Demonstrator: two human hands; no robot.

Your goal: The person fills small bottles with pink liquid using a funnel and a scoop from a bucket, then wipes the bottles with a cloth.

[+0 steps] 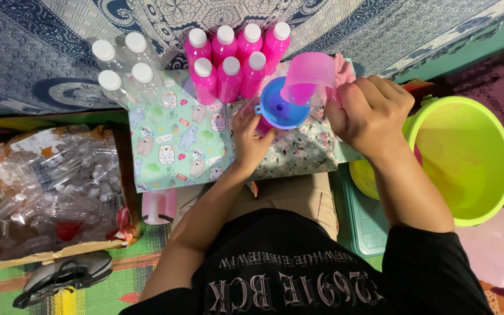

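My right hand [368,111] grips a clear plastic cup [309,77] tilted over a blue funnel [281,105], with pink liquid in the cup. My left hand [251,133] holds a bottle under the funnel; the bottle is mostly hidden by the hand and funnel. Just beyond stand several white-capped bottles of pink liquid [228,64]. Left of them are several empty clear bottles [125,67] with white caps.
A lime-green bucket [468,157] stands at the right. A patterned cloth with animal prints [176,140] covers the work surface. A bag of empty clear bottles [53,186] lies at the left, with a dark sandal [65,277] below it. A pink bag [500,245] sits at lower right.
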